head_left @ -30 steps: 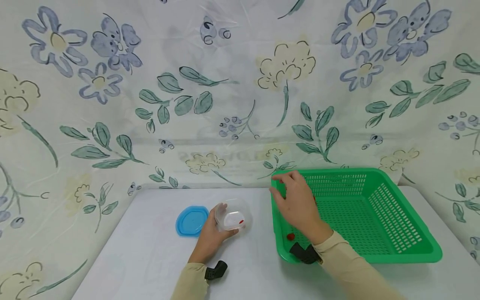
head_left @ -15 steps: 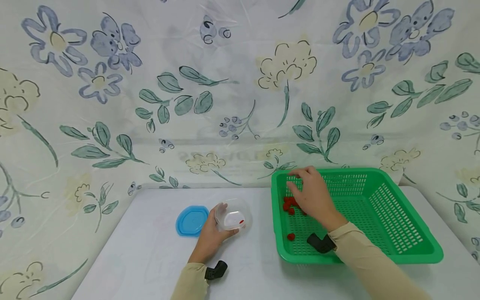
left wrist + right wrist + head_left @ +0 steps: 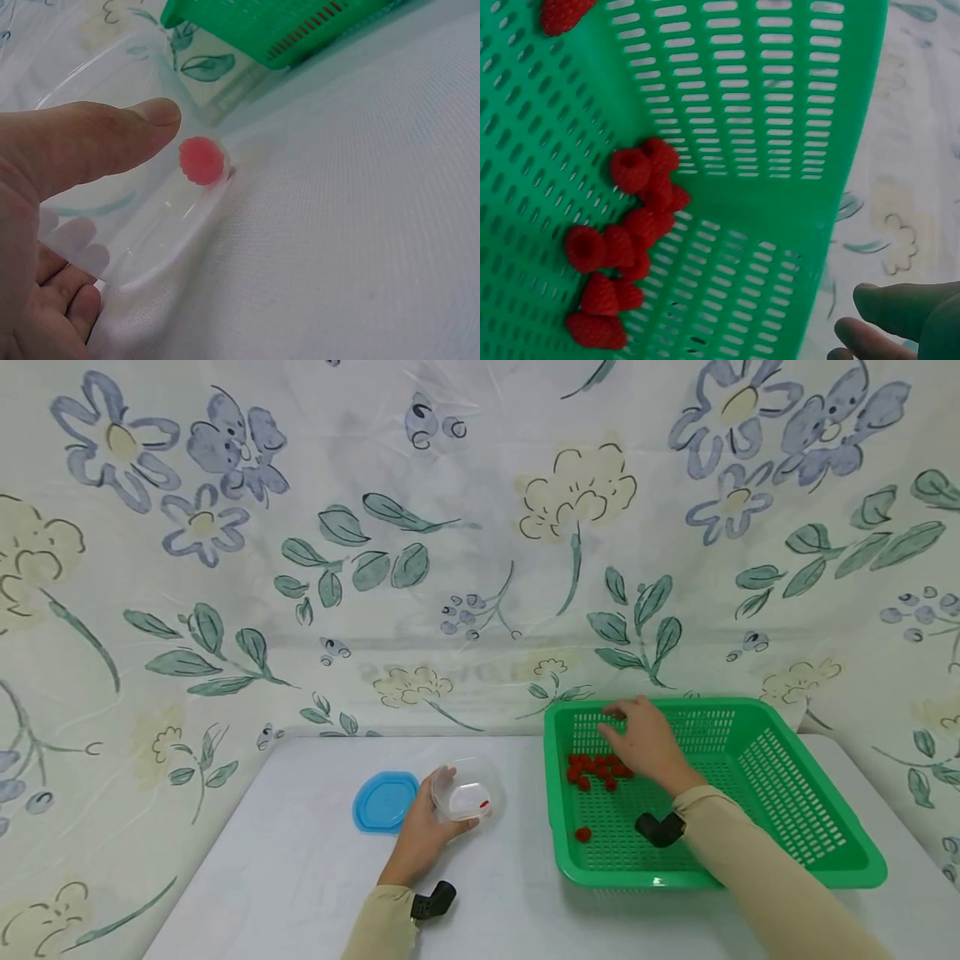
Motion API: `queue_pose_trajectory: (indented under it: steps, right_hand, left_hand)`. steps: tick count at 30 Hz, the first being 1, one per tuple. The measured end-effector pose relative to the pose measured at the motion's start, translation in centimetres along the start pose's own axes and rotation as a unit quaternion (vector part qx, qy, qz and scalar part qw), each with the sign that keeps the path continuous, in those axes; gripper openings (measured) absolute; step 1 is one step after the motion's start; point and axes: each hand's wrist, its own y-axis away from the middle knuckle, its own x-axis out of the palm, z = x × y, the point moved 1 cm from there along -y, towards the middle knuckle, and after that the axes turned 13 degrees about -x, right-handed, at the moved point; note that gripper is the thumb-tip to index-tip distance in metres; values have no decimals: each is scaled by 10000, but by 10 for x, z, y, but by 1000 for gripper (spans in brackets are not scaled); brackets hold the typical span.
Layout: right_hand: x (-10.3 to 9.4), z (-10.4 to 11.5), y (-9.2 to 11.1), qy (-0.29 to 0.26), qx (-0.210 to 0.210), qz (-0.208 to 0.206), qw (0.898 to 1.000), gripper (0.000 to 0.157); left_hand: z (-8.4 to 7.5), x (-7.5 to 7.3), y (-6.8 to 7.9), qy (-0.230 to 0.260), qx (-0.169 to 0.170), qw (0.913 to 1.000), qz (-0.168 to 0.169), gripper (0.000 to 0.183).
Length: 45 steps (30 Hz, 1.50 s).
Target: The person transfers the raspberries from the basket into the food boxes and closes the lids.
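Observation:
My left hand [image 3: 426, 831] grips a clear plastic tub [image 3: 472, 764], thumb on one side and fingers on the other. One raspberry [image 3: 201, 160] shows at the bottom of the tub in the left wrist view. My right hand [image 3: 647, 743], fingers loosely bent and holding nothing, hovers above the green basket [image 3: 821, 785]. Just below and to its left, several raspberries [image 3: 600, 765] cluster in the basket's far left corner. A single raspberry [image 3: 583, 834] lies apart, closer to the basket's near left side.
A blue lid [image 3: 384, 802] lies flat on the white table [image 3: 285, 860], left of the tub. Behind the table hangs a floral cloth [image 3: 480, 568]. The basket's slotted walls [image 3: 742, 90] rise around the raspberries.
My right hand has moved rightward from the basket's left rim to above its inside, uncovering the clustered raspberries. The left hand and tub have stayed in place.

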Motion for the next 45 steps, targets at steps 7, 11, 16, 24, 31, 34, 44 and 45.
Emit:
queue_pose_trajectory:
  steps: [7,11,16,24,31,34,44,45]
  right_hand:
    - [0,-21,3,-239,85,399,9989,31]
    - [-1,-28,6,-401,233,684,9966,34]
    - [0,-40,9,-616,318,1048,9921,32]
    - [0,-49,14,-854,351,1484,9846,29]
    - [-1,-53,17,-889,613,1813,9775,28]
    - [-1,-54,18,-914,760,1927,9740,28]
    - [-1,-57,21,-1101,1236,1995,9658,33]
    - [-1,-58,21,-1143,1320,1993,9643,34]
  left_hand:
    - [1,0,0,35,23,10000,14,96]
    - [0,0,0,57,41,10000,20,96]
    - [0,0,1,51,23,10000,14,97]
    - [1,0,0,89,51,9999,36,97]
    - [1,0,1,74,10,10000,33,97]
    - [1,0,1,71,-13,10000,22,97]
    - [0,-1,1,81,21,10000,44,98]
    - [0,-1,1,85,33,9999,47,98]
